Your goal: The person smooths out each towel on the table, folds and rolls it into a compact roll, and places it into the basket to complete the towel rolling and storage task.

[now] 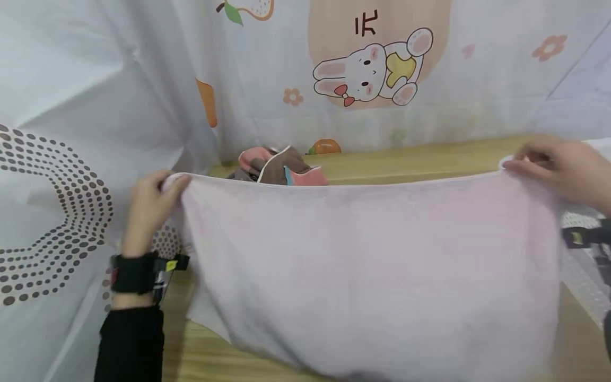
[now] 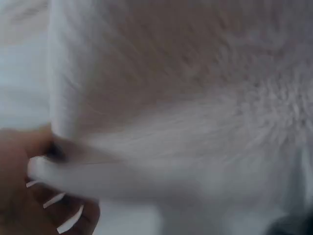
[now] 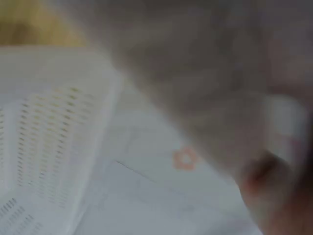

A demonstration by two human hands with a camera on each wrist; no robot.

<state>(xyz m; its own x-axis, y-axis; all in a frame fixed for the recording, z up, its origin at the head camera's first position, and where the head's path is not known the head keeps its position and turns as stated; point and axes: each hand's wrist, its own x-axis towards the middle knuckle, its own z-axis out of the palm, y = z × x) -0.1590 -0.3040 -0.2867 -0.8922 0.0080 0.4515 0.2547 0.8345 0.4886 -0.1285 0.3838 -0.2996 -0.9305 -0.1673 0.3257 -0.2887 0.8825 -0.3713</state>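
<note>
We see the left hand (image 1: 151, 204) and right hand (image 1: 568, 165) pinching the cloth (image 1: 363, 276) by its upper corners above the bench (image 1: 205, 347), a basket (image 3: 49, 142), contents unclear to us, by the right edge.

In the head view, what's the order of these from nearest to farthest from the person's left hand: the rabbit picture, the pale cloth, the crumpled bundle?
1. Cloth: held by the left hand.
2. Bundle: right of that hand, behind the cloth's top edge.
3. Rabbit: farther right, on the backdrop.
</note>
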